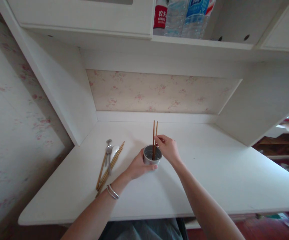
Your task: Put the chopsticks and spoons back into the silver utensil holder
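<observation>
A round grey container point(151, 162) with an open top stands on the white desk in front of me. My left hand point(139, 166) is wrapped round its left and near side. Two brown chopsticks point(153, 140) stand upright with their lower ends inside the container. My right hand point(167, 146) pinches them from the right, just above the rim. Left of my left hand lies a loose group of utensils: several chopsticks point(102, 170), metal spoons point(109, 150) and a white spoon point(114, 150).
The white desk point(209, 173) has a side panel at each end and a wallpapered back. Above hangs a cabinet with an open shelf point(201, 42) holding plastic bottles point(175, 20). The desk's front edge runs close to my body.
</observation>
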Demonstrator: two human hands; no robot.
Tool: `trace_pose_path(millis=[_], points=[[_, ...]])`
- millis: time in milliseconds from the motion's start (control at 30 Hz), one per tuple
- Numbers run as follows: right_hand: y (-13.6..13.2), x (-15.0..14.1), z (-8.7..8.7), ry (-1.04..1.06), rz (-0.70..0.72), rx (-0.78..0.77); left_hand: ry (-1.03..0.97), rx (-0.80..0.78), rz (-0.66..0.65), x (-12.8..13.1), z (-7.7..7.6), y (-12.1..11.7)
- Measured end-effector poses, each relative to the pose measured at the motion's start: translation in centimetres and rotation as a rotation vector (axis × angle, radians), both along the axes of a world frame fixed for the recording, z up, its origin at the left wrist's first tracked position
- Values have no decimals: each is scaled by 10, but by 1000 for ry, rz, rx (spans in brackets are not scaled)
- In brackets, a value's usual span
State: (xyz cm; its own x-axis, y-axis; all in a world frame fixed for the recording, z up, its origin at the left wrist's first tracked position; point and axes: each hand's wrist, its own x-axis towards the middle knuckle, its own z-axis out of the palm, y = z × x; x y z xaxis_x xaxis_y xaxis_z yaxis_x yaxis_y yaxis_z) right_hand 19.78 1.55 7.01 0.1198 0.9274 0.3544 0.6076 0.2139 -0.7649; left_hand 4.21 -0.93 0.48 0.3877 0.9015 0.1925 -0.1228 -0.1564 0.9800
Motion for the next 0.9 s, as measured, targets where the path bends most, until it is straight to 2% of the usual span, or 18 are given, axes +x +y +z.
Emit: trace_pose_path(millis=[133,400,567,900], points=[[-1,-1,1,2,23,-18,20,9,9,-1,-1,0],[16,-1,-1,122,207,-173,-5,12,-15,-2,-2,1],[20,-3,-1,300,208,-154,14,16,-31,-3,-1,1],[13,-3,-11,259,200,-237,-17,-6,-44,-2,-3,3]])
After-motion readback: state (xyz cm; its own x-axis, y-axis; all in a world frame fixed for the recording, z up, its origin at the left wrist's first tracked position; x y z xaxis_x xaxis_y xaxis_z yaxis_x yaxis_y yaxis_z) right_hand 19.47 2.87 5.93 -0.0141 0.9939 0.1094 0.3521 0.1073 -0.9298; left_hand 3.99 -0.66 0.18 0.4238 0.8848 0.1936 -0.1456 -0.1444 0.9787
